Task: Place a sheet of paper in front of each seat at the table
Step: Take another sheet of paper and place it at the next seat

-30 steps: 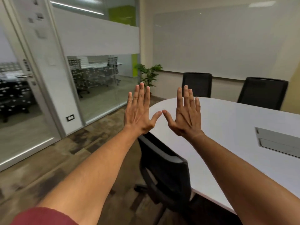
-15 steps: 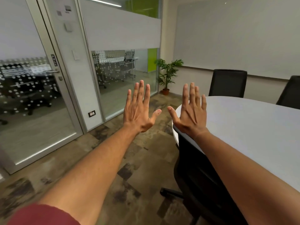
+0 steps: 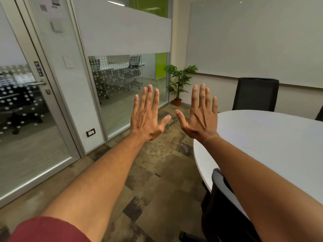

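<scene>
Both arms are stretched forward at about chest height, backs of the hands toward the camera. The left hand [image 3: 148,117] is spread flat, the fingers straight and close together, the thumb out to the side; it holds nothing. The right hand [image 3: 201,116] is the same, fingers straight and upward, thumb pointing toward the left thumb, and it also holds nothing. The two thumbs are near each other but apart. A dark red sleeve [image 3: 49,229] of soft cloth covers the left upper arm at the bottom edge.

On the right stands the table [image 3: 272,137], with a smooth, matte white top and a rounded end. No sheet of paper shows on the part of it that is in view, nor anywhere else here. A black chair [image 3: 222,206] with a curved back rim stands at the near edge, partly behind the right forearm. A second black chair [image 3: 255,95], with a square back, stands at the far side of the table.

The floor [image 3: 148,172] is carpet in a patchwork of brown and dark squares. On the left is a glass door [image 3: 26,119] with a metal frame, a metal handle and a dotted pattern. A green potted plant [image 3: 180,81] in a reddish pot stands in the corner. A large, pale whiteboard [image 3: 253,37] hangs on the far wall.
</scene>
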A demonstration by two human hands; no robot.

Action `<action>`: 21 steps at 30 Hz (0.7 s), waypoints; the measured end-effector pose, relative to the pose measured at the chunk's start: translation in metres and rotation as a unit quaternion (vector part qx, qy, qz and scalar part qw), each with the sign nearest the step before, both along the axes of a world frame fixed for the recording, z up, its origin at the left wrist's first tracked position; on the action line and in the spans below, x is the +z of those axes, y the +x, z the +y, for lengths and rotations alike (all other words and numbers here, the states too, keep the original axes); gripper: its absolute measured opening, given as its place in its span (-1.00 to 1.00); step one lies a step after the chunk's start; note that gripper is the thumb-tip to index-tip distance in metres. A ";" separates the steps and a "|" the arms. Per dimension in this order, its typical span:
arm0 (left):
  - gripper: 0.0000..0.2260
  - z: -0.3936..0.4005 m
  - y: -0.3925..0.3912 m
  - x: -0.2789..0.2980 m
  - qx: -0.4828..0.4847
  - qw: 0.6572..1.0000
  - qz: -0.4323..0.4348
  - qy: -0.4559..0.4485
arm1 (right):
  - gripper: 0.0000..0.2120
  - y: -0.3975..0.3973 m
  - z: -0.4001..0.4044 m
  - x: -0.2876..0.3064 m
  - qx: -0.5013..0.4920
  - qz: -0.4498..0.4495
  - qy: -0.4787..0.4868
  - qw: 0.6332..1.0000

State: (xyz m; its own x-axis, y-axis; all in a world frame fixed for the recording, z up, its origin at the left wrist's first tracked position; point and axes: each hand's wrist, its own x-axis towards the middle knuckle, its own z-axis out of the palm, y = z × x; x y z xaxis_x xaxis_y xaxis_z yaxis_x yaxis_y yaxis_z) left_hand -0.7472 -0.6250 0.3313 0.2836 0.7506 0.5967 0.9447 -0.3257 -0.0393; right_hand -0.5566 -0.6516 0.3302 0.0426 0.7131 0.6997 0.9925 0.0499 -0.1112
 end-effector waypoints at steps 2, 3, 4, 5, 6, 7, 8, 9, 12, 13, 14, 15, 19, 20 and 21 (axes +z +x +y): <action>-0.15 0.034 0.003 0.002 -0.002 1.000 0.000 -0.001 | -0.13 0.004 0.033 0.000 -0.003 -0.001 0.000 1.000; -0.15 0.051 0.004 0.003 -0.004 1.000 -0.001 0.000 | -0.13 0.006 0.051 0.000 -0.006 0.000 -0.001 1.000; -0.15 0.066 0.005 0.004 -0.008 1.000 -0.001 -0.002 | -0.13 0.007 0.065 0.000 -0.007 0.000 -0.004 1.000; -0.15 0.084 0.007 0.004 -0.012 1.000 0.000 -0.006 | -0.13 0.009 0.082 -0.001 -0.010 0.000 -0.009 1.000; -0.16 0.102 0.009 0.004 -0.016 1.000 -0.001 -0.008 | -0.13 0.011 0.098 -0.002 -0.013 0.000 -0.012 1.000; -0.16 0.120 0.011 0.003 -0.020 1.000 -0.001 -0.008 | -0.13 0.013 0.114 -0.004 -0.016 0.001 -0.012 1.000; -0.16 0.138 0.013 0.002 -0.026 1.000 -0.002 -0.008 | -0.13 0.015 0.129 -0.005 -0.019 0.003 -0.012 1.000; -0.16 0.156 0.016 0.001 -0.033 0.999 -0.003 -0.009 | -0.14 0.017 0.144 -0.007 -0.025 0.004 -0.012 1.000; -0.16 0.212 0.024 -0.007 -0.060 0.998 -0.004 -0.008 | -0.14 0.025 0.190 -0.018 -0.052 0.002 -0.022 0.998; -0.16 0.233 0.027 -0.010 -0.071 0.997 -0.005 -0.006 | -0.14 0.028 0.206 -0.022 -0.063 0.000 -0.026 0.998; -0.16 0.254 0.030 -0.013 -0.082 0.997 -0.005 -0.007 | -0.14 0.030 0.223 -0.026 -0.075 -0.003 -0.028 0.997; -0.16 0.275 0.033 -0.016 -0.094 0.996 -0.004 -0.009 | -0.14 0.033 0.240 -0.029 -0.086 -0.005 -0.028 0.996; -0.16 0.363 0.044 -0.019 -0.145 0.989 -0.003 -0.007 | -0.14 0.038 0.309 -0.039 -0.138 0.001 -0.029 0.990; -0.16 0.384 0.047 -0.018 -0.159 0.987 -0.002 -0.011 | -0.14 0.040 0.326 -0.041 -0.152 0.005 -0.029 0.988; -0.16 0.405 0.050 -0.017 -0.172 0.985 0.002 -0.015 | -0.14 0.042 0.342 -0.043 -0.166 0.008 -0.031 0.986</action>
State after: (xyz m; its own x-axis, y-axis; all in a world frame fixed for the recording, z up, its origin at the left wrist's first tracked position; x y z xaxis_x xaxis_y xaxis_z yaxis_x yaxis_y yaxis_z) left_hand -0.6975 -0.2200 0.3147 0.5267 0.6272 0.5738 0.7778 -0.6279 -0.0277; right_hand -0.5146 -0.3100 0.2874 0.2911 0.6990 0.6531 0.9513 -0.2841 -0.1200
